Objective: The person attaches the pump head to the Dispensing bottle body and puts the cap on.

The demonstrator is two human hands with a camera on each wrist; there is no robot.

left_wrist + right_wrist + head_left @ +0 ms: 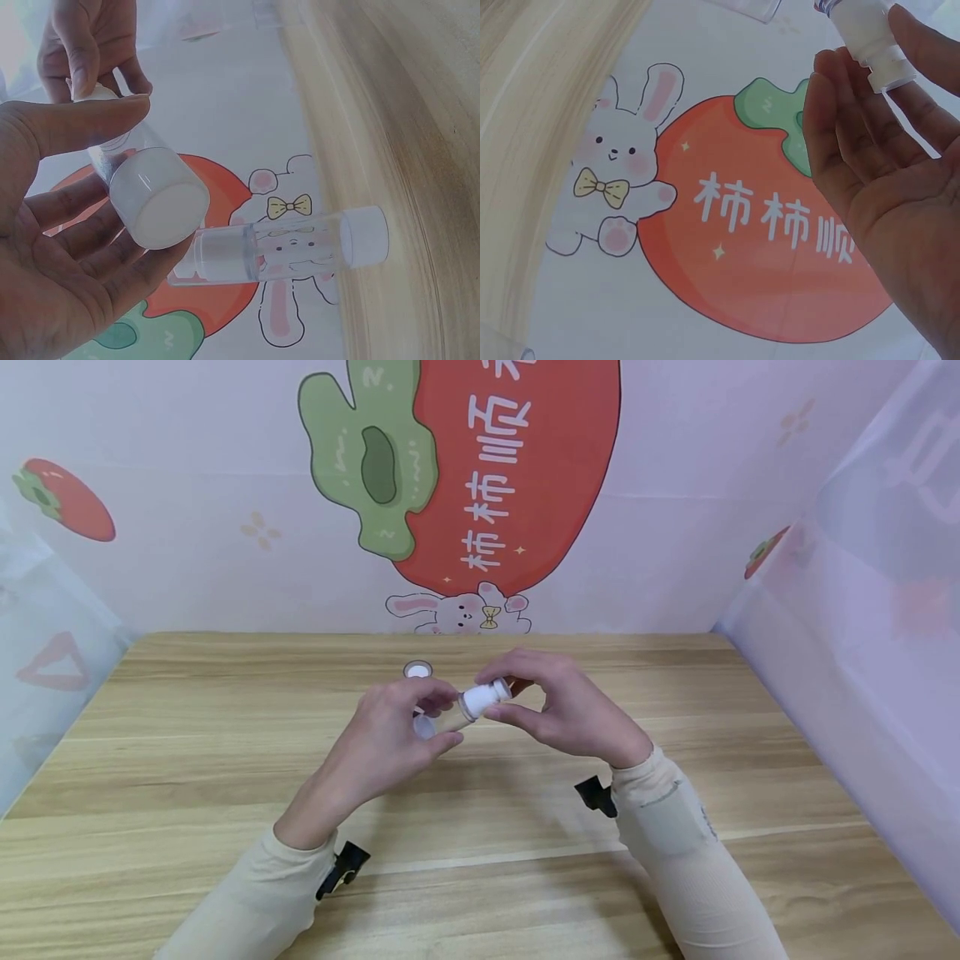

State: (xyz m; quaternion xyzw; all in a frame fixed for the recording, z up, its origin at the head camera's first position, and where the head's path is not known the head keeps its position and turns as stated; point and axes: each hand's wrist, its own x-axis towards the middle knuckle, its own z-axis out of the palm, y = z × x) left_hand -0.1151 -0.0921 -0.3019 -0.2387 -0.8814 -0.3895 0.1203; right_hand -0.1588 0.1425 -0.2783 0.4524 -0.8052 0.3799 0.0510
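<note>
Tilted above the table, a small clear bottle [105, 146] with a thick white base [160, 199] and a white top section [483, 696] is held between both hands. My left hand [382, 727] grips it around the lower part, thumb on one side and curled fingers on the other. At the opposite end my right hand [562, 706] pinches the white top section [862, 34] between thumb and fingers. A second clear bottle [300, 244] with a white base stands upright just behind the left hand; from the head view only its round top [417, 670] shows.
The wooden table [225, 760] meets a patterned cloth backdrop [187, 552] at its rear edge, and cloth panels [885, 677] flank the sides. Partial clear plastic edges [754, 7] show at the right wrist view's border; what they belong to is unclear.
</note>
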